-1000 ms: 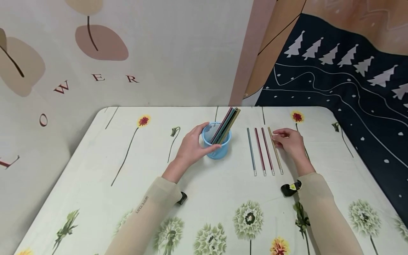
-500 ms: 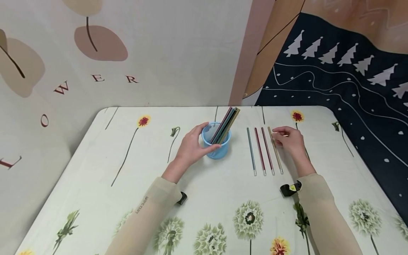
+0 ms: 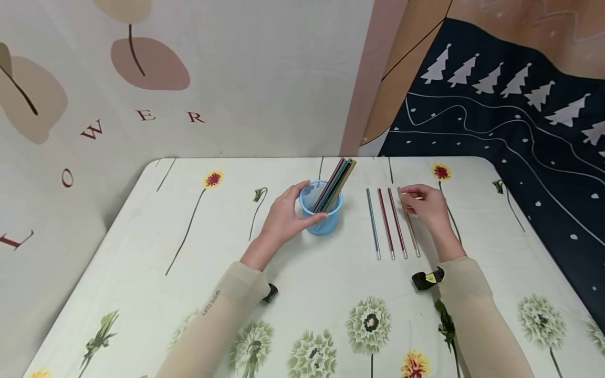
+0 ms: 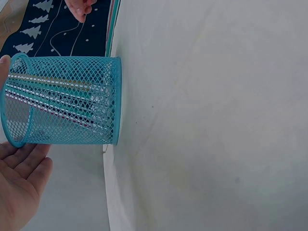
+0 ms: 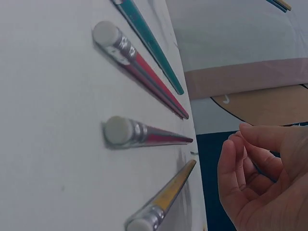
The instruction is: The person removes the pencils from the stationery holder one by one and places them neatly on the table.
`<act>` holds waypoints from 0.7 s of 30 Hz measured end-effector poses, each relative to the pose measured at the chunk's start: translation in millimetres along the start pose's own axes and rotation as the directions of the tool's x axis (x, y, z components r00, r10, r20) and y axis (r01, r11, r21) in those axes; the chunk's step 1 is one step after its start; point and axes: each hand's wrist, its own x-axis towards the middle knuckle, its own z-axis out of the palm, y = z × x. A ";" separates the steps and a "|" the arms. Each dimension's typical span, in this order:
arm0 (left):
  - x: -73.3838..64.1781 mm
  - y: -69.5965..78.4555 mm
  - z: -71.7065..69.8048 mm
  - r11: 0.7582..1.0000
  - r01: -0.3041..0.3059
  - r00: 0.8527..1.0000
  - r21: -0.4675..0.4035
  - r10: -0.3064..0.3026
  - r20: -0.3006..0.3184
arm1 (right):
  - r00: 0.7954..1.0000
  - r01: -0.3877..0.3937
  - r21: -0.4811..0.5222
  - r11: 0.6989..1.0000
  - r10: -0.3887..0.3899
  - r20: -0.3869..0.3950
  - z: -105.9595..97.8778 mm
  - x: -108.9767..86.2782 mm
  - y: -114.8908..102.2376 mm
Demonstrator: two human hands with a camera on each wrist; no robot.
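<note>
On the table stands a blue mesh pencil cup [image 3: 325, 227], with several pencils [image 3: 336, 184] leaning to the right in it. My left hand [image 3: 289, 212] holds the cup from its left side, the thumb across the front and the fingers behind. Through the mesh in the left wrist view, the pencils' lower ends [image 4: 72, 98] show. To the cup's right lie a blue pencil [image 3: 373, 226], two dark red pencils [image 3: 386, 224] and a gold pencil [image 3: 410, 228], side by side. My right hand [image 3: 427, 205] hovers at the gold pencil's far end, fingers loosely bent, apparently gripping nothing.
A white flower-print cloth [image 3: 142, 315] covers the table. Behind it hangs a pale printed backdrop [image 3: 264, 79], with a dark tree-patterned cloth [image 3: 472, 115] at the right. Black wrist cameras [image 3: 425, 280] sit under both sleeves.
My right hand has shifted slightly left and away from me, over the gold pencil's far end. The left hand, the cup and the pencils have stayed in place.
</note>
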 end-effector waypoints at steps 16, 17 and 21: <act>0.7 -0.5 -0.2 1.000 0.007 1.000 -0.006 -0.007 0.011 | 0.999 0.030 0.012 0.999 -0.030 0.021 10.6 -2.7 -14.7; 0.7 -0.8 -0.1 1.000 0.008 1.000 -0.008 -0.007 0.010 | 0.999 0.031 0.010 0.999 -0.031 0.024 11.4 -3.0 -15.6; 0.7 -1.5 0.5 1.000 0.007 1.000 -0.008 -0.007 0.008 | 0.998 0.041 0.008 0.999 -0.041 0.045 14.7 -4.6 -19.7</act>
